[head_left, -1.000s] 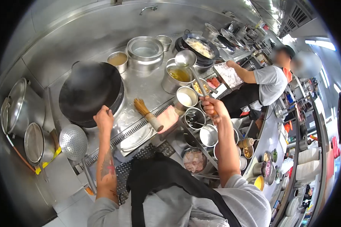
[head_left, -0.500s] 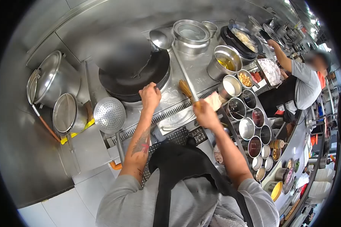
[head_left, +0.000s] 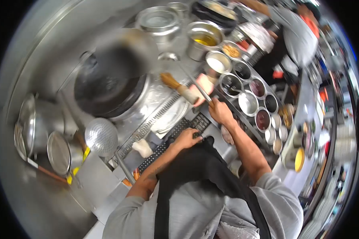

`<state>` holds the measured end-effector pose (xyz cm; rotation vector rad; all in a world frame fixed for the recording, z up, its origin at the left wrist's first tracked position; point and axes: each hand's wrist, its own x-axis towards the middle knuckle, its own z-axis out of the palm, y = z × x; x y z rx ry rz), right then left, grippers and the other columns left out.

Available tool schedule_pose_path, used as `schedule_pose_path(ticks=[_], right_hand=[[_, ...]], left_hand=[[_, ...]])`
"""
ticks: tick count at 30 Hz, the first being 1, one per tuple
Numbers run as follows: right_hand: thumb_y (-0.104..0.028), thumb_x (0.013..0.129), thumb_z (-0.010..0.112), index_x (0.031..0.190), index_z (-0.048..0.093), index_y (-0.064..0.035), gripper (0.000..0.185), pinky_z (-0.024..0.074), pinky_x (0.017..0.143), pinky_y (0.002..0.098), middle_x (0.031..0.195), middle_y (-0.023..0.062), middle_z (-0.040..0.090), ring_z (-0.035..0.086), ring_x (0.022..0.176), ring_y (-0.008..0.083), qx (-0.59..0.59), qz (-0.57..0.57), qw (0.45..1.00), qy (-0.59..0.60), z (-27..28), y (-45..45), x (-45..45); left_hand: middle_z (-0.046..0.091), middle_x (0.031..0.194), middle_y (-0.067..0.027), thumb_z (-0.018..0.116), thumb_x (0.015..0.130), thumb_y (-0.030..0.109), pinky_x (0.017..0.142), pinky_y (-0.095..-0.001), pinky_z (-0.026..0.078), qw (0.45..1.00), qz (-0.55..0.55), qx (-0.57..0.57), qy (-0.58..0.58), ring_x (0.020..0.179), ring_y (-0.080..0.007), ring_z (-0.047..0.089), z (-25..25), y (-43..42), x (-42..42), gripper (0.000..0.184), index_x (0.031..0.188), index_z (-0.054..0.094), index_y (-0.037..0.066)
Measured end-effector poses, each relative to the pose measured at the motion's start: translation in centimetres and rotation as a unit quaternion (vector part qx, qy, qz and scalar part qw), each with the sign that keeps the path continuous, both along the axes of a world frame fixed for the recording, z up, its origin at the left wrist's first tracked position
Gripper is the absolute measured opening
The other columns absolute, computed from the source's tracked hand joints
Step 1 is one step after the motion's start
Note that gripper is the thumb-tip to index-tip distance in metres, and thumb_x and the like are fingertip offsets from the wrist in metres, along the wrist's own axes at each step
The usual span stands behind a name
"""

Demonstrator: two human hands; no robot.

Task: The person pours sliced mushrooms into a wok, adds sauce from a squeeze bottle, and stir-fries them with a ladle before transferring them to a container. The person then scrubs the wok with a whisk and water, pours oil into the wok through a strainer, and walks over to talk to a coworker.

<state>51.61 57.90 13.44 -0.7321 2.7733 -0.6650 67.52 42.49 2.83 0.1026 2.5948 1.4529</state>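
Note:
My right hand (head_left: 220, 112) is closed round the handle of a ladle (head_left: 193, 82), whose bowl lies up and to the left, beside the steel pots. Just left of the handle, a bamboo wok brush (head_left: 179, 88) rests across the stove's front edge next to a pinkish cloth (head_left: 203, 88). My left hand (head_left: 187, 138) is low, close to the front of my apron, over the dark perforated strip. Its fingers look loosely stretched, and I see nothing held in it. A black wok (head_left: 107, 97) sits on the burner, partly covered by a blurred patch.
A perforated skimmer (head_left: 101, 135) and a fine strainer (head_left: 59, 152) are at left, near a large pot (head_left: 48, 119). Right of the ladle are a pot of yellow oil (head_left: 205, 39) and several seasoning containers (head_left: 248, 102). A co-worker (head_left: 297, 38) stands beyond them.
My left hand has come away from the wok rim, down and right towards my apron. My right hand still holds the ladle; its bowl has moved lower in view. The whole view has shifted.

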Motion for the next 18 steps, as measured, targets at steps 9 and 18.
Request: schedule_pose_path(ticks=[9,18], right_hand=[[-0.032,0.082,0.065,0.11,0.065,-0.0044,0.039,0.0509,0.084,0.0545,0.116,0.0153,0.063,0.062,0.107,0.0334,0.092,-0.073,0.992,0.042,0.6,3.2,2.6],[-0.018,0.085,0.065,0.111,0.067,-0.0043,0.03,0.0521,0.085,0.0427,0.105,0.0155,0.069,0.064,0.1,0.0328,-0.182,-0.567,0.803,-0.015,2.7,36.9,19.5]], left_hand=[[0.033,0.141,-0.0419,0.065,0.084,0.05,0.116,-0.0521,0.02,0.98,-0.047,-0.194,-0.027,0.135,-0.0523,0.03,-16.9,2.9,-8.7,0.093,0.137,0.03,-0.018],[0.064,0.12,-0.0278,0.063,0.091,0.042,0.095,-0.0417,0.049,0.933,-0.091,-0.119,-0.327,0.109,-0.0355,0.064,-21.3,2.9,-17.9,0.063,0.12,0.059,-0.013]])
